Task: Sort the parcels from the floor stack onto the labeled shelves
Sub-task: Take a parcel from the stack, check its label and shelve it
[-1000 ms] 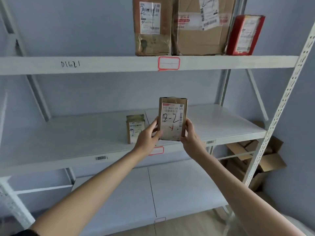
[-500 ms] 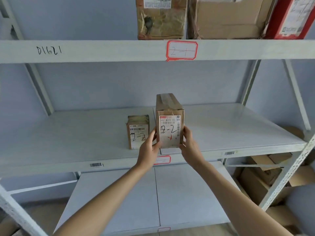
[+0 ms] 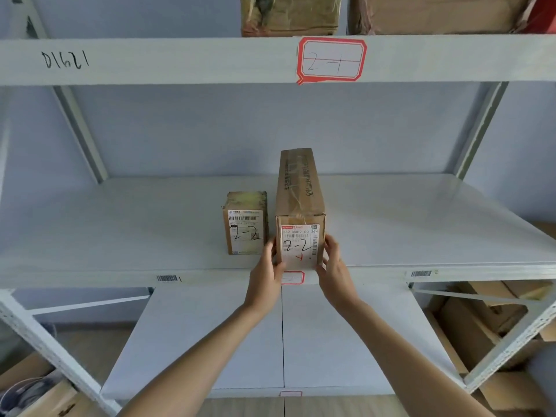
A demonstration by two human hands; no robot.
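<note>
A white metal shelf rack [image 3: 90,64] fills the frame, its top beam running across the upper part with "D1621" handwritten at the upper left. The middle shelf [image 3: 120,230] spans the centre of the frame, and a lower shelf [image 3: 210,341] sits below it toward the bottom. Flattened and open cardboard boxes [image 3: 487,314] lie behind the rack at the lower right.

Along the top edge, three parcels stand on the upper shelf: a taped brown one [image 3: 288,16], a larger brown one [image 3: 433,13] to its right, and a red one [image 3: 541,13] at the corner.

In the centre, a long brown parcel [image 3: 301,206] marked "2-2" rests lengthwise on the middle shelf, its labelled end at the front edge. Just beside it on the left stands a smaller parcel [image 3: 245,224], also marked "2-2".

The left hand [image 3: 266,278] grips the long parcel's left side and the right hand [image 3: 334,272] grips its right side, fingers curled round the front corners.

A red-bordered label [image 3: 331,60] reading "2-1" is stuck on the top beam, and a smaller red-bordered tag [image 3: 292,278] shows between the wrists.
</note>
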